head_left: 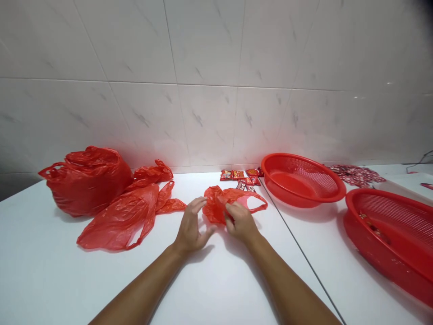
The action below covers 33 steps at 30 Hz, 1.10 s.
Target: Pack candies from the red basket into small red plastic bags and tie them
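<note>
A small crumpled red plastic bag (214, 212) lies on the white table in front of me, its handle loop (259, 205) spread to the right. My left hand (191, 228) is open at the bag's left side, thumb apart from the fingers, holding nothing. Over the bag's right part, my right hand (241, 221) has its fingers curled in a pinch at the thin plastic; the fingertips are slightly blurred. Just behind the bag lie several small snack packets (238, 174) in red wrappers.
A bulging red bag (89, 185) stands at the left, with a flat red bag (125, 221) beside it. Two red plastic baskets, one farther back (302, 198) and one nearer (382, 243), stand at the right. Behind them lies a pile of red-and-white packets (356, 174). A tiled wall (209, 122) closes the back.
</note>
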{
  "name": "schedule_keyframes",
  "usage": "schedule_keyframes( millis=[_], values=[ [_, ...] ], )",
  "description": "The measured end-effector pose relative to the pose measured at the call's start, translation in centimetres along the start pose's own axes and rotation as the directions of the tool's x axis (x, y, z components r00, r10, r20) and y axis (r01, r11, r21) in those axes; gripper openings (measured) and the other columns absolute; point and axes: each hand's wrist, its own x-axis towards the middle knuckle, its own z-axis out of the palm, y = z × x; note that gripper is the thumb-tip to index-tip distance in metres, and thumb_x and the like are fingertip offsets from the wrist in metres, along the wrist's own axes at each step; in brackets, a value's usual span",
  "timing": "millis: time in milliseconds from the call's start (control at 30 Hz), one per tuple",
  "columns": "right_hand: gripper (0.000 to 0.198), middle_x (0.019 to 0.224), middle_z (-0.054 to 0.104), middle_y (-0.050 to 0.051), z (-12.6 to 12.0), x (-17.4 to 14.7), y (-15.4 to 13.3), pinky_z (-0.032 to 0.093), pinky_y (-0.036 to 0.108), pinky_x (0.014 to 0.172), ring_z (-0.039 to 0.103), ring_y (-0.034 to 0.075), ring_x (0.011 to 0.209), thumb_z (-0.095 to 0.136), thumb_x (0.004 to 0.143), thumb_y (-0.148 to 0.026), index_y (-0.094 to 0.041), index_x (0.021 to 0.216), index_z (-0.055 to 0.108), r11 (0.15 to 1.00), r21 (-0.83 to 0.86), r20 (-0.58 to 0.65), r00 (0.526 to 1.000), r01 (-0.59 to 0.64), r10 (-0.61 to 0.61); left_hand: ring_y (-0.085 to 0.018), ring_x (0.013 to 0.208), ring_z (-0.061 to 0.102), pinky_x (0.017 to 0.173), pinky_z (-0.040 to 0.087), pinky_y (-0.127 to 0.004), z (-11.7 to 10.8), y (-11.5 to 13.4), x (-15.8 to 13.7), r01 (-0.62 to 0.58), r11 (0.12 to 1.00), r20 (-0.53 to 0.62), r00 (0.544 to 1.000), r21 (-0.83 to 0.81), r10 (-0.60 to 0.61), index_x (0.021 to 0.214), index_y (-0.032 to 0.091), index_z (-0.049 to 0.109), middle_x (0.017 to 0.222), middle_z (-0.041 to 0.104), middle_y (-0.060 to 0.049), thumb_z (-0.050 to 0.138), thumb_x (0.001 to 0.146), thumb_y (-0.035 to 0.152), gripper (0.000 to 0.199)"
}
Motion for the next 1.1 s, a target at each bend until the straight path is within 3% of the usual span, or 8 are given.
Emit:
schedule_keyframes(
  millis=[133, 267, 367, 467, 633, 767, 900, 1100],
  values=[
    [0.021, 0.076, 0.063, 0.005, 2.1, -0.7, -1.9, 0.043, 0.034, 0.062, 0.055, 0.022, 0.066, 0.046, 0.102, -0.032, -0.022, 0.101, 0.065, 0.994, 0.091, 0.171, 0.982, 0.065, -0.08, -0.04, 0.147, 0.046, 0.113, 0.049, -0.062, 1.2, 0.8, -1.3, -0.195, 0.981, 0.085, 0.977, -0.012, 0.196, 0.162, 0.027, 0.019, 0.159, 0.041, -0.021, 0.069, 0.089, 0.027, 0.089],
    [0.053, 0.093, 0.067, 0.011, 2.3, -0.9, -2.8, 0.051, 0.04, 0.072, 0.061, 0.027, 0.08, 0.034, 0.108, -0.051, -0.016, 0.142, 0.055, 0.961, 0.232, 0.226, 0.953, 0.15, -0.203, -0.039, 0.145, 0.049, 0.108, 0.054, -0.06, 1.8, 0.3, -1.9, -0.082, 0.996, 0.051, 0.995, -0.036, 0.084, 0.164, 0.028, 0.015, 0.155, 0.046, -0.02, 0.063, 0.09, 0.02, 0.089],
    [0.059, 0.108, 0.067, 0.013, 1.9, -0.8, -2.9, 0.054, 0.045, 0.084, 0.063, 0.029, 0.096, 0.03, 0.109, -0.053, -0.018, 0.153, 0.049, 0.947, 0.267, 0.192, 0.954, 0.176, -0.231, -0.036, 0.141, 0.054, 0.108, 0.054, -0.058, 1.5, 0.0, -1.5, 0.002, 0.994, 0.026, 1.0, -0.106, 0.001, 0.159, 0.026, 0.026, 0.152, 0.051, -0.017, 0.056, 0.089, 0.01, 0.078],
    [0.045, 0.114, 0.068, 0.012, 1.4, -0.6, -3.0, 0.052, 0.047, 0.092, 0.063, 0.028, 0.103, 0.033, 0.109, -0.042, -0.021, 0.139, 0.059, 0.954, 0.263, 0.15, 0.971, 0.142, -0.186, -0.029, 0.128, 0.063, 0.105, 0.056, -0.052, 1.0, 0.3, -1.0, 0.041, 0.982, 0.015, 0.999, -0.182, -0.039, 0.148, 0.025, 0.042, 0.139, 0.062, -0.012, 0.05, 0.089, 0.006, 0.062],
    [0.028, 0.087, 0.061, 0.007, 1.4, -0.4, -2.6, 0.048, 0.041, 0.078, 0.056, 0.025, 0.084, 0.035, 0.107, -0.028, -0.022, 0.091, 0.058, 0.993, 0.122, 0.043, 0.999, -0.001, -0.004, -0.026, 0.123, 0.065, 0.104, 0.055, -0.051, 0.4, 1.2, -0.7, 0.003, 0.961, -0.031, 0.999, -0.276, -0.013, 0.116, 0.025, 0.057, 0.13, 0.066, -0.01, 0.043, 0.104, 0.017, 0.02],
    [0.023, 0.092, 0.064, 0.008, 1.6, -0.6, -1.8, 0.048, 0.041, 0.084, 0.058, 0.027, 0.092, 0.041, 0.102, -0.025, -0.022, 0.088, 0.059, 0.99, -0.042, 0.034, 0.99, -0.134, 0.135, -0.028, 0.123, 0.065, 0.104, 0.054, -0.053, 0.0, 1.9, -0.9, 0.041, 0.931, -0.029, 0.998, -0.362, -0.055, 0.11, 0.025, 0.058, 0.131, 0.066, -0.009, 0.036, 0.109, 0.025, 0.021],
    [0.024, 0.079, 0.065, 0.012, 1.8, -1.1, -0.8, 0.046, 0.041, 0.073, 0.061, 0.03, 0.081, 0.053, 0.096, -0.031, -0.021, 0.076, 0.061, 0.899, -0.232, 0.007, 0.924, -0.37, 0.382, -0.027, 0.115, 0.068, 0.098, 0.057, -0.053, 0.0, 2.3, -0.9, 0.104, 0.905, -0.118, 0.979, -0.413, -0.167, 0.109, 0.026, 0.056, 0.13, 0.067, -0.009, 0.036, 0.111, 0.031, 0.021],
    [0.013, 0.083, 0.07, 0.012, 1.2, -1.1, 0.0, 0.042, 0.04, 0.067, 0.064, 0.033, 0.078, 0.075, 0.078, -0.032, -0.023, 0.082, 0.066, 0.85, -0.237, 0.025, 0.872, -0.47, 0.489, -0.02, 0.094, 0.069, 0.087, 0.06, -0.042, 0.4, 1.2, 0.0, 0.357, 0.828, -0.18, 0.865, -0.433, -0.468, 0.122, 0.023, 0.058, 0.128, 0.065, -0.011, 0.038, 0.11, 0.038, 0.028]
  ],
)
